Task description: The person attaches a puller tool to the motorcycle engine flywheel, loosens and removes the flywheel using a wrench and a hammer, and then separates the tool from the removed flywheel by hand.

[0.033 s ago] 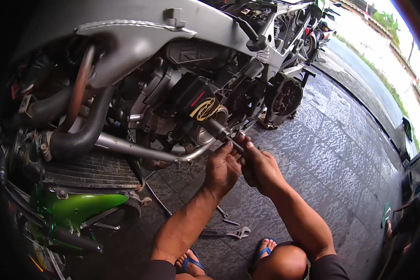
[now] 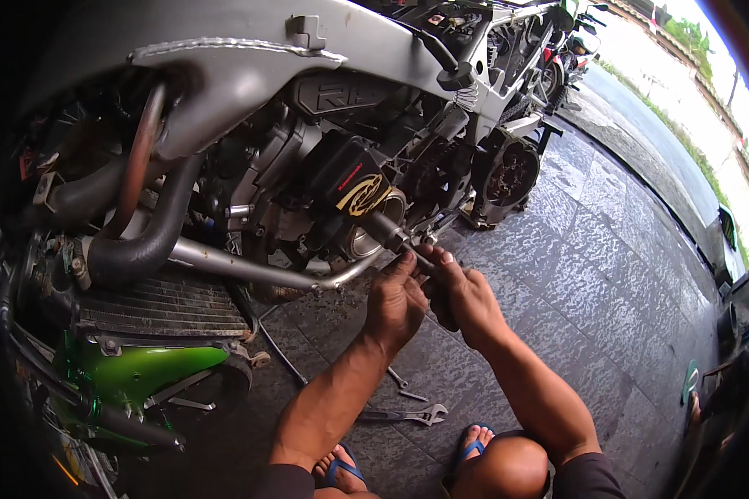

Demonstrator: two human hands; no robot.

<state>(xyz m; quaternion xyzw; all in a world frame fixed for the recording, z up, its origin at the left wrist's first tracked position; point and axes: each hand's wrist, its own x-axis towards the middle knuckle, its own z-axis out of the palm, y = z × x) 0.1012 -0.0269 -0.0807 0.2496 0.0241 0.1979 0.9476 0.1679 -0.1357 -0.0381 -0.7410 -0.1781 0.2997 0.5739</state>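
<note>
A stripped motorcycle (image 2: 216,108) with a grey frame stands before me, its engine exposed. Low on the engine sits a black cover (image 2: 334,176) with a yellow emblem. From beneath it a grey metal cylinder (image 2: 383,228) points toward my hands, ending in a narrower collar. My left hand (image 2: 398,303) pinches a thin metal rod at that collar, thumb on top. Against it, my right hand (image 2: 468,301) is closed with its thumb pressed over the fingers, around the rod's nearer end. The fingers cover most of the rod, so its full shape is hidden.
A silver pipe (image 2: 241,264) runs below the engine, near the radiator (image 2: 158,308) and a green panel (image 2: 154,366). An adjustable wrench (image 2: 420,413) and other tools lie on the dark tiles (image 2: 541,349) between my feet and the motorcycle. Another motorcycle (image 2: 553,75) stands beyond.
</note>
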